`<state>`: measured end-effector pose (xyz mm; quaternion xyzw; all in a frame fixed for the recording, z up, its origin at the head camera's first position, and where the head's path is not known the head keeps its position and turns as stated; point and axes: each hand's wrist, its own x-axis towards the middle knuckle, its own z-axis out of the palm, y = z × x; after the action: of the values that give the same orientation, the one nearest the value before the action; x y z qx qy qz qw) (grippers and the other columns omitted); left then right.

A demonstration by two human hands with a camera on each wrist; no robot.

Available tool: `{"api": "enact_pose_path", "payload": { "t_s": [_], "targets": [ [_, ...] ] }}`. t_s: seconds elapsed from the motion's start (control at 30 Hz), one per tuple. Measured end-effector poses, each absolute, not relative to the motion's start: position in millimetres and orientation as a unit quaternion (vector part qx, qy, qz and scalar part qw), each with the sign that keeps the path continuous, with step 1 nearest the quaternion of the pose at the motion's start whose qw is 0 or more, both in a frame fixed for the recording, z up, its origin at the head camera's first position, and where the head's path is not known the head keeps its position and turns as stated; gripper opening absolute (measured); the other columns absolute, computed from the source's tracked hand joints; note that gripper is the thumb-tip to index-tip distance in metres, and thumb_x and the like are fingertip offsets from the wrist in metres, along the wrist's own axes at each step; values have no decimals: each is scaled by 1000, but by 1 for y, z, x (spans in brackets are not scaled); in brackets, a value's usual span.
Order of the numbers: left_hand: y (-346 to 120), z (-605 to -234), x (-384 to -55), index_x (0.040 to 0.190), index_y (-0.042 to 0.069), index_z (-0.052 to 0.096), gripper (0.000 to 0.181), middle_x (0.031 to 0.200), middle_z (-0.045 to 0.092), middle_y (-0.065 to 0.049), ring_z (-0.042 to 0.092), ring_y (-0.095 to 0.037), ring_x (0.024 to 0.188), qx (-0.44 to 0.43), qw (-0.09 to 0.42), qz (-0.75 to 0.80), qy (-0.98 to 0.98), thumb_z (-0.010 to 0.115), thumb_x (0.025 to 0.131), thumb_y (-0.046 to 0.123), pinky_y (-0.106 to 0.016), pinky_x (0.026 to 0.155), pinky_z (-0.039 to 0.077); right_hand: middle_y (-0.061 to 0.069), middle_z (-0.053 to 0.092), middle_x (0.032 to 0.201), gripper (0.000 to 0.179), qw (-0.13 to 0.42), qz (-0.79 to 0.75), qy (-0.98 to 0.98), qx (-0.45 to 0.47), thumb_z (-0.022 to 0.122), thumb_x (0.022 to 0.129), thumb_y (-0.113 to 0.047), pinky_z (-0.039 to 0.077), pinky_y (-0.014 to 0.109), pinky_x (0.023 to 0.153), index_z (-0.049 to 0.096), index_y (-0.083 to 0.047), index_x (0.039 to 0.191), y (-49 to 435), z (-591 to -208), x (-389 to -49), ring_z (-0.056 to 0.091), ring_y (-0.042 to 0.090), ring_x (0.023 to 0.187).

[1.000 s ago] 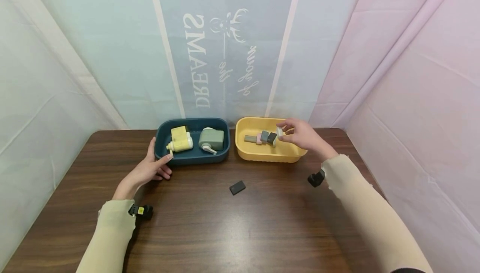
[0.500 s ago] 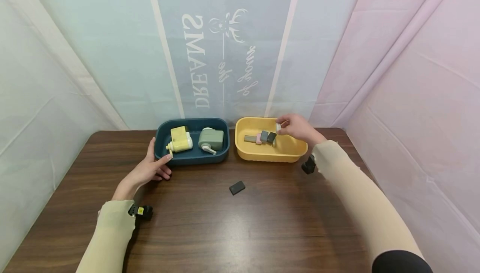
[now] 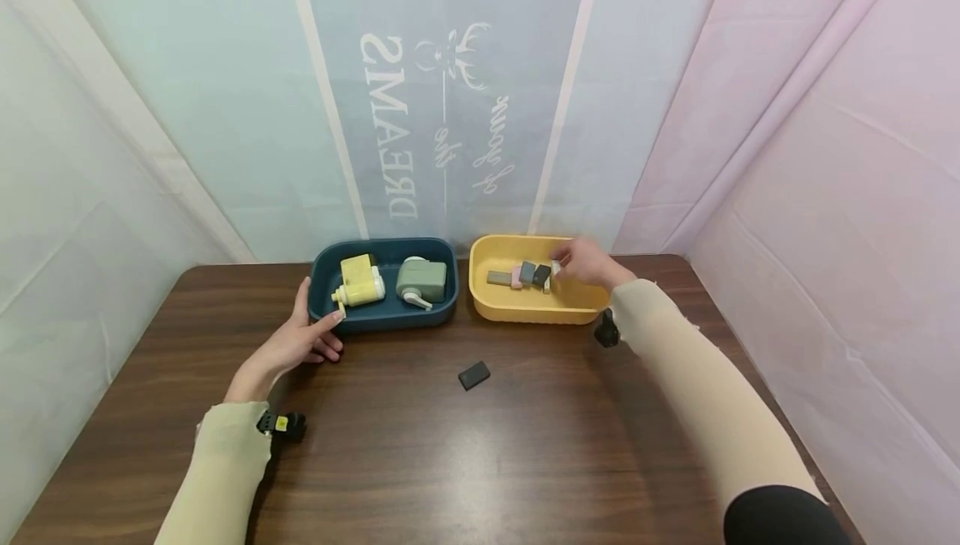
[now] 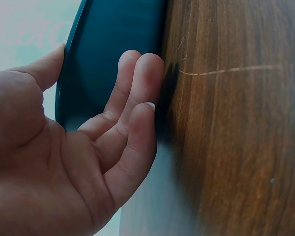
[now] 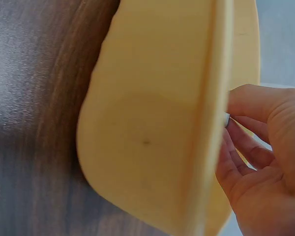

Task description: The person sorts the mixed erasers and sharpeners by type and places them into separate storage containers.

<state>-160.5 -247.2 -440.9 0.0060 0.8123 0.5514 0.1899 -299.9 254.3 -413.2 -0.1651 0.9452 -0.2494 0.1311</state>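
Observation:
My left hand (image 3: 298,337) holds the front left corner of a dark blue bin (image 3: 397,322), its thumb over the rim and the other fingers by the outer wall. Inside lie a yellow boxy item (image 3: 360,278) with a cylinder and small spout, and a green rounded box (image 3: 422,278) with a white lever. Over the right part of a yellow bin (image 3: 517,312), my right hand (image 3: 588,263) pinches a small white piece (image 5: 227,119); the fingers cover most of it, and I cannot tell its kind. Small blocks, grey (image 3: 528,272), black (image 3: 542,276) and pink (image 3: 516,278), lie beside it.
A small flat black rectangle (image 3: 474,375) lies on the brown wooden table (image 3: 420,462) in front of the bins. Both bins stand side by side near the back edge. Fabric curtains (image 3: 450,112) hang behind and at both sides.
My right hand has moved slightly left and then down into the yellow bin with the white piece, closer to the small blocks. My left hand stays at the blue bin.

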Motion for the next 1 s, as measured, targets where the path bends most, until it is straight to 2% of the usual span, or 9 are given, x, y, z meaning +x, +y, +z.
{"api": "enact_pose_path", "payload": {
  "t_s": [0.63,1.0],
  "targets": [
    [-250,-440,-165,146,33,-39,96,87,71,-16,71,-30,77,1,203,550,810,47,106,42,-39,72,53,25,64,119,49,133,-288,938,-139,75,83,-5,46,49,95,61,8,128,259,-419,-294,60,38,109],
    [-250,-439,-164,146,34,-39,96,87,71,-16,71,-29,78,-1,200,550,811,48,105,43,-39,73,53,25,61,125,48,137,-328,925,-136,73,89,-9,44,50,98,59,7,132,263,-417,-290,56,39,115]
  ]
}}
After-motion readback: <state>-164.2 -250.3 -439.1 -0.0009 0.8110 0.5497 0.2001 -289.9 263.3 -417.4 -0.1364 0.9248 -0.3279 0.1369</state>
